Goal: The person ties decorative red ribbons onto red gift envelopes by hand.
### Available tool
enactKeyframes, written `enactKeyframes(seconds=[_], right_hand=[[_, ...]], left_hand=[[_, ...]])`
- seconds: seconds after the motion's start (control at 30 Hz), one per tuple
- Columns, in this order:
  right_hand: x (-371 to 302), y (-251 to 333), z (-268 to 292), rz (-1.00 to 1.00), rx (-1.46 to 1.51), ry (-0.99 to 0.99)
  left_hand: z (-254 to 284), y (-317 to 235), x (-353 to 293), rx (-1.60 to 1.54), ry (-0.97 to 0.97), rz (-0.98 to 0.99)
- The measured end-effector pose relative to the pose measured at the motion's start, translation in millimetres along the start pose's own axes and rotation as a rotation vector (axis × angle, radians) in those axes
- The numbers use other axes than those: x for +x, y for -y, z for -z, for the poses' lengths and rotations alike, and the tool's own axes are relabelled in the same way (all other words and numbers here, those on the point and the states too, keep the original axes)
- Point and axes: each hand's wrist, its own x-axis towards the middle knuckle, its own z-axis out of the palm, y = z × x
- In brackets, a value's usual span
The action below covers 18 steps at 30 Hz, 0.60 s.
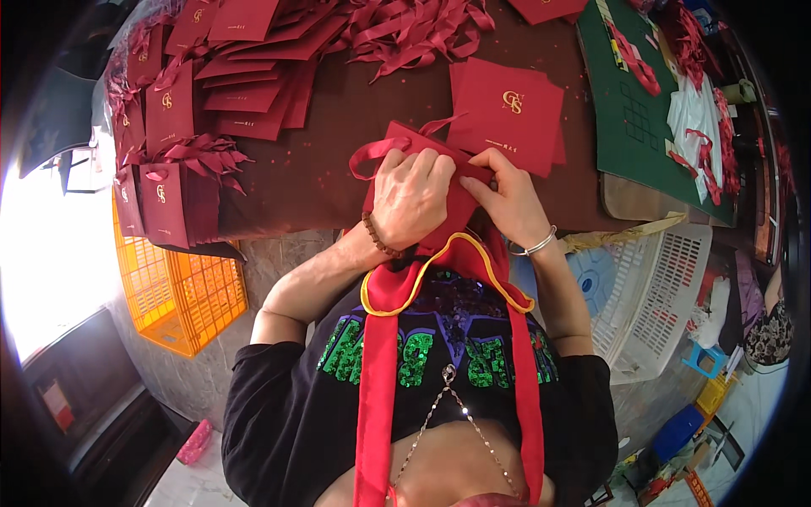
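At the table's near edge a dark red paper gift bag (459, 205) lies between my hands, partly hidden by them. My left hand (414, 193) is curled into a fist over its left side, knuckles up. From under those fingers a red ribbon (372, 155) loops out to the left, and another ribbon end sticks up behind the bag. My right hand (508, 199) pinches the bag's right edge between thumb and fingers. Just beyond lies a small stack of flat red bags (507, 114) with gold print.
Piles of red bags (253, 84) cover the table's left side, with ribboned bundles (165, 198) at the corner. Loose red ribbons (414, 34) heap at the back. A green cutting mat (634, 127) lies right. An orange crate (182, 287) and white basket (655, 296) stand below the table.
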Motion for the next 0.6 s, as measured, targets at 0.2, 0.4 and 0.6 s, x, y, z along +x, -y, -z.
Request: enactKeyframes(seconds=[0.2,0.4,0.6], right_hand=[[-2,-4,-2,-0.020,0.010,0.007],[1,-3,-3,-0.012,-0.012,0.004],[9,-16,-4,-0.031,0.233,0.054]], left_hand=[[-1,-1,-5,0.002,0.008,-0.036],[-9,2,-9,-0.042,-0.057,-0.037],[-11,7,-7,-0.140,-0.120,0.095]])
